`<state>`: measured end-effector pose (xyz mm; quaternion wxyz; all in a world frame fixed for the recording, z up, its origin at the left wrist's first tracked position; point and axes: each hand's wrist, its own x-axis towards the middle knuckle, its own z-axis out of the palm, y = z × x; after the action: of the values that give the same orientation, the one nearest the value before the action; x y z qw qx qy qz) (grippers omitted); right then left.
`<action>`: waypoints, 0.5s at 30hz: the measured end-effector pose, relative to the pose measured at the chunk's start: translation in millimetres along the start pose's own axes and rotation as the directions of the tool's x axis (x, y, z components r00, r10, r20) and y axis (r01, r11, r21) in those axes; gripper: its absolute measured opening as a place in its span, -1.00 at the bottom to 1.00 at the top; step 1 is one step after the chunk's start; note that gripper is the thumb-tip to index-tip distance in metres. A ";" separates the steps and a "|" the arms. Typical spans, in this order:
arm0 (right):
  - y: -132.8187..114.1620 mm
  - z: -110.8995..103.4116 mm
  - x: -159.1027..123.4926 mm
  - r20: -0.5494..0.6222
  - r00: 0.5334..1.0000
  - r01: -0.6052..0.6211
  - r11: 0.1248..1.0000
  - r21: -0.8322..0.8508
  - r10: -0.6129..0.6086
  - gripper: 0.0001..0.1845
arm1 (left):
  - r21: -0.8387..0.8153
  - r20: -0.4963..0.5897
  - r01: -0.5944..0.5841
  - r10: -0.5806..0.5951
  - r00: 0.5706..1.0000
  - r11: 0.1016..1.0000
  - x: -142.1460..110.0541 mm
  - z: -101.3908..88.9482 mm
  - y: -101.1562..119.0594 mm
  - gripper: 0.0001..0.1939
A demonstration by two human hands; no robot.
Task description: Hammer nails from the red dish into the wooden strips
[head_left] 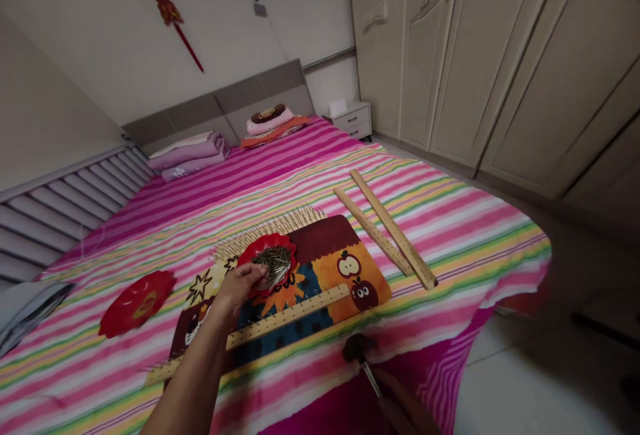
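Note:
My left hand [244, 282] reaches to the near left rim of a red scalloped dish [291, 246]. Its fingertips are pinched together at a heap of thin metal nails [276, 263]; what they hold is too small to make out. Low in the view, my right hand [400, 405] grips a brush [370, 376] with dark, bushy bristles and a silvery ferrule. A wooden strip [295, 314] with a row of holes lies across the patterned mat [325, 238], just in front of the dish. Thin nails stick up at its left end.
Behind the dish lie wooden strips [270, 225] bristling with upright nails. Two perforated wooden strips [395, 228] rest on the striped bedspread [465, 228] to the right. An upturned-looking red dish [137, 305] is at left. Folded bedding [190, 153] lies near the headboard.

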<state>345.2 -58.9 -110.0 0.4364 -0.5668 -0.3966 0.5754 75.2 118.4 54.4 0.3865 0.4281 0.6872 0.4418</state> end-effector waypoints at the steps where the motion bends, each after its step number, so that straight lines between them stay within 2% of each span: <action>1: -1.1 0.2 0.2 0.008 1.000 0.009 1.000 0.008 -0.009 -0.47 | -0.058 0.043 0.025 -0.023 0.999 0.998 -7.3 0.0 4.8 -0.68; 5: -4.2 -0.9 -0.2 0.060 0.998 -0.007 1.000 0.016 0.006 -0.47 | -0.121 0.155 0.076 -0.057 0.986 0.990 -36.7 9.7 20.1 -0.63; 8: -6.3 -1.6 -3.6 0.149 0.988 -0.048 0.999 0.026 0.044 -0.42 | -0.116 0.173 0.049 -0.029 0.984 0.992 -55.5 31.9 20.5 -0.63; 11: -11.8 -1.8 -8.8 0.155 0.986 -0.063 0.997 0.038 0.057 -0.43 | -0.092 0.159 -0.022 0.036 0.987 0.995 -69.0 62.1 8.6 -0.64; 15: -22.2 -3.6 -14.7 0.123 0.989 -0.083 0.996 0.043 0.078 -0.50 | -0.043 0.099 -0.095 0.099 0.990 0.995 -78.5 98.1 -18.5 -0.67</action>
<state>349.6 -66.2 -84.5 0.4013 -0.5359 -0.3852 0.6351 186.1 68.1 18.5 0.4067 0.4754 0.6366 0.4510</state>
